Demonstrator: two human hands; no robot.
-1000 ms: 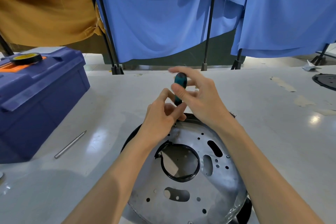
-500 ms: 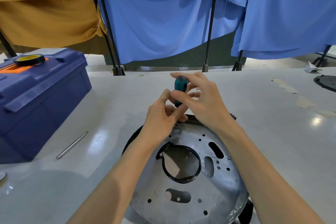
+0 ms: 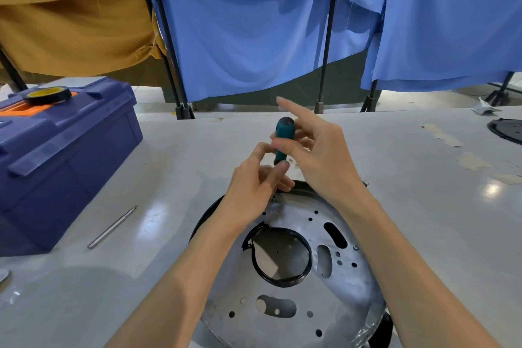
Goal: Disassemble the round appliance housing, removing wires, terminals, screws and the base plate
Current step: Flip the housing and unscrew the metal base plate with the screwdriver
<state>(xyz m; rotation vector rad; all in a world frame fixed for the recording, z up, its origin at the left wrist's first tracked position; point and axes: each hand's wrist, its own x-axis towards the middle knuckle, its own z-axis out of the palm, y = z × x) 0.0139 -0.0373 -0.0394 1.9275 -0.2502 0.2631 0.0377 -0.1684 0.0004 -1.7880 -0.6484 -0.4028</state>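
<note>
The round appliance housing lies bottom-up on the table, its silver base plate (image 3: 296, 299) full of holes and ringed by a black rim. A black gasket (image 3: 282, 281) edges the plate's central opening. A teal-handled screwdriver (image 3: 284, 137) stands upright at the plate's far edge. My right hand (image 3: 319, 158) pinches the handle between thumb and fingers, index finger stretched out. My left hand (image 3: 254, 189) pinches the lower part of the screwdriver near the plate; the tip and any screw are hidden behind my fingers.
A blue toolbox (image 3: 59, 155) stands at the left with a roll of black tape (image 3: 46, 94) on its lid. A loose metal bit (image 3: 113, 226) lies on the table beside it. Another black round part (image 3: 508, 128) sits far right. Blue and mustard curtains hang behind.
My right hand's fingers have shifted around the screwdriver handle and the index finger now sticks out. The left hand and the housing stay where they were.
</note>
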